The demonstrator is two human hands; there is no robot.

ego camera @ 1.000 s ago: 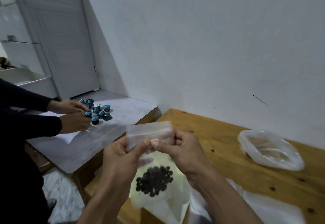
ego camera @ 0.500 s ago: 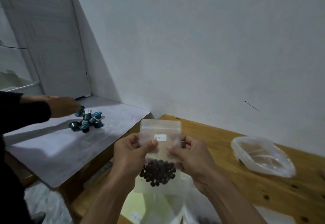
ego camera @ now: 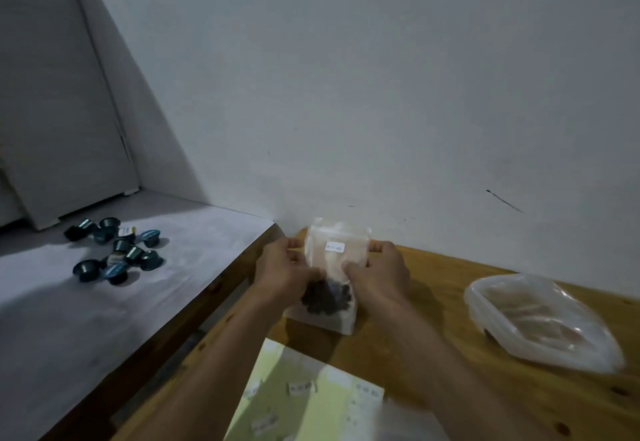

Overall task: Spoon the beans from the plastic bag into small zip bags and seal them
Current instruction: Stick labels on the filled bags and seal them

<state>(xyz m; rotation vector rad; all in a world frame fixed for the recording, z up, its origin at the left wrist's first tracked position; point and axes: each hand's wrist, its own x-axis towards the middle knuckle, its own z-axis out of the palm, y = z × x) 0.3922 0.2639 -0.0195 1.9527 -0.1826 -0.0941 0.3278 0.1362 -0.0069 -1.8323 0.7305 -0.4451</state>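
A small clear zip bag (ego camera: 335, 260) with a white label stands upright over the wooden table (ego camera: 433, 336), with dark beans (ego camera: 327, 297) gathered in its lower part. My left hand (ego camera: 285, 272) pinches its left side and my right hand (ego camera: 379, 274) pinches its right side, thumbs pressed on the front. A larger crumpled clear plastic bag (ego camera: 540, 323) lies on the table to the right, apart from both hands. No spoon is in sight.
A pale yellow sheet with small white stickers (ego camera: 301, 395) lies on the table close to me. On the grey-covered table (ego camera: 114, 302) to the left sit several blue capsules (ego camera: 116, 253). A white wall rises right behind the tables.
The zip bag and both hands have moved forward and lower, toward the tabletop. The other person's hands have left the capsules and the view. The sticker sheet has come into sight.
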